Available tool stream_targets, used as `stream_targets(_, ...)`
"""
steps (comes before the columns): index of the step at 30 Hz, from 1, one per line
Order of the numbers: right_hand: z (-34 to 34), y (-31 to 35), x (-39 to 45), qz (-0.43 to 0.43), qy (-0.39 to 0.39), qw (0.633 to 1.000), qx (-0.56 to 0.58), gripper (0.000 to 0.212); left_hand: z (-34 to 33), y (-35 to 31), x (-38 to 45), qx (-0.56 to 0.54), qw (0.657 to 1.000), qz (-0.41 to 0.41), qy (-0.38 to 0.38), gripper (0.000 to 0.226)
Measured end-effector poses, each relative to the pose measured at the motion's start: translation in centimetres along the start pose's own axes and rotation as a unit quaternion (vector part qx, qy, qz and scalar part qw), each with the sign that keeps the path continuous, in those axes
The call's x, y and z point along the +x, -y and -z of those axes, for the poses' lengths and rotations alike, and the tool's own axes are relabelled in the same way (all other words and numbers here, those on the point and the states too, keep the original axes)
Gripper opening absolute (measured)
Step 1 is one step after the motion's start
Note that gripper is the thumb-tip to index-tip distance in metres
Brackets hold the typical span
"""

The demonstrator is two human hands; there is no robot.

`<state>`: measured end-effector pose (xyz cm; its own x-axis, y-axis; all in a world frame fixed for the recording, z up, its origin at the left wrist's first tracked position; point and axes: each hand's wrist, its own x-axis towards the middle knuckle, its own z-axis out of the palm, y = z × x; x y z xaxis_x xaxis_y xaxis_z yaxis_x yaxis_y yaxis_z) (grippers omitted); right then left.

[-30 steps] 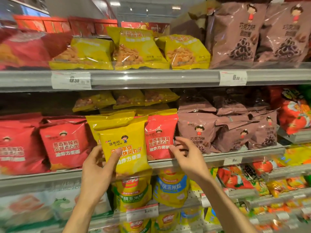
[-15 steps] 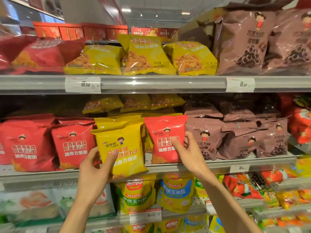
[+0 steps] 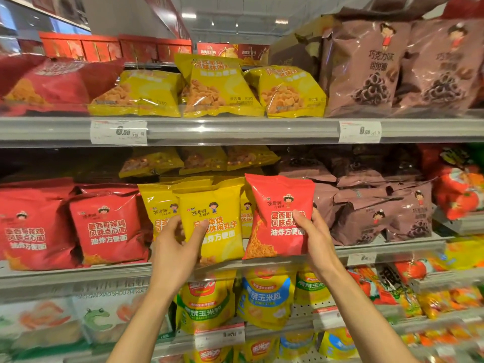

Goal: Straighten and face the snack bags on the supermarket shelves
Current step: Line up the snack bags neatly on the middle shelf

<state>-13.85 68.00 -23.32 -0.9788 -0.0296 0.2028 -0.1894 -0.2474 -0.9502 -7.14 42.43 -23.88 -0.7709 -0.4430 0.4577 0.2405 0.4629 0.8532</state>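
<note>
- The right hand (image 3: pixel 313 239) grips a red snack bag (image 3: pixel 281 218) by its lower right part, thumb across the printed face and fingers behind. A second ago this bag stood low on the middle shelf edge (image 3: pixel 392 248); now it is raised and tipped, its top leaning left, its bottom corner just over that edge.
- The left hand (image 3: pixel 175 247) clasps a yellow snack bag (image 3: pixel 212 221) by its lower left side, thumb on the front. Against the shelf edge, this bag has come up from hanging below the lip to standing upright with its base at the lip, label facing out.
- To the left of the yellow bag along the shelf edge stand more yellow bags, then a row of red bags (image 3: pixel 104 224) of the same print as the one in the right hand.
- To the right of the lifted red bag, brown bags (image 3: pixel 379 213) slump on the same edge.
- My reading: the red bag sits among yellows and browns, apart from its own row, so lifting it likely starts moving it there; the yellow bag looks nearly faced.
</note>
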Motion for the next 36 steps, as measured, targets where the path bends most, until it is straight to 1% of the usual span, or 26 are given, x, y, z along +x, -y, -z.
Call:
stream_targets(2,0.8,0.2,-0.3,0.001,-0.013,1.0,0.007,0.019,-1.3,-0.6,0.2,0.02,1.0,-0.007,0.001,0.051)
stream_targets(6,2.4,0.7,-0.7,0.006,-0.037,0.999,0.014,0.015,-3.2,-1.8,0.9,0.024,0.999,-0.014,0.035,0.039)
stream_targets(9,3.5,0.8,-0.9,0.006,-0.051,0.999,0.002,0.013,-3.7,-1.3,2.2,-0.004,0.999,-0.021,0.029,0.049)
stream_targets(10,3.8,0.8,-0.9,0.004,-0.055,0.999,-0.001,0.015,-4.0,-1.1,2.6,-0.01,0.999,-0.019,0.025,0.049)
stream_targets(12,4.1,0.7,-1.0,0.0,-0.058,0.998,-0.008,0.018,-4.9,-1.1,2.8,0.002,0.999,-0.026,0.043,0.04)
stream_targets(14,4.3,0.5,-1.1,-0.003,-0.056,0.998,-0.012,0.02,-6.0,-0.7,2.5,0.057,0.994,-0.046,0.077,0.026)
stream_targets(15,4.4,0.4,-1.2,-0.003,-0.054,0.998,-0.016,0.02,-6.4,-0.6,2.1,0.074,0.992,-0.049,0.092,0.023)
stream_targets(18,4.6,0.0,-1.5,-0.008,-0.052,0.998,-0.022,0.02,-7.2,0.3,1.3,0.067,0.99,-0.009,0.12,0.023)
stream_targets(21,4.8,-0.3,-1.7,-0.015,-0.051,0.998,-0.03,0.019,-7.4,0.3,1.4,0.077,0.989,-0.001,0.126,0.028)
stream_targets(25,4.6,-0.5,-1.9,-0.016,-0.058,0.998,-0.026,0.019,-6.9,-0.7,1.3,0.073,0.988,0.001,0.139,0.014)
stream_targets(27,4.6,-0.6,-2.1,-0.018,-0.069,0.997,-0.018,0.022,-6.5,-0.7,1.0,0.056,0.988,0.007,0.144,0.018)
stream_targets(32,4.5,-1.2,-3.8,-0.026,-0.1,0.995,-0.001,0.022,-4.8,-0.8,0.0,-0.036,0.987,0.049,0.149,0.052)
stream_targets(34,4.3,-1.6,-4.8,-0.029,-0.112,0.993,0.0,0.022,-3.8,-0.4,-0.3,-0.06,0.986,0.059,0.142,0.052)
stream_targets(36,3.8,-2.0,-5.8,-0.031,-0.118,0.992,-0.001,0.023,-2.4,0.1,-0.8,-0.063,0.986,0.064,0.139,0.044)
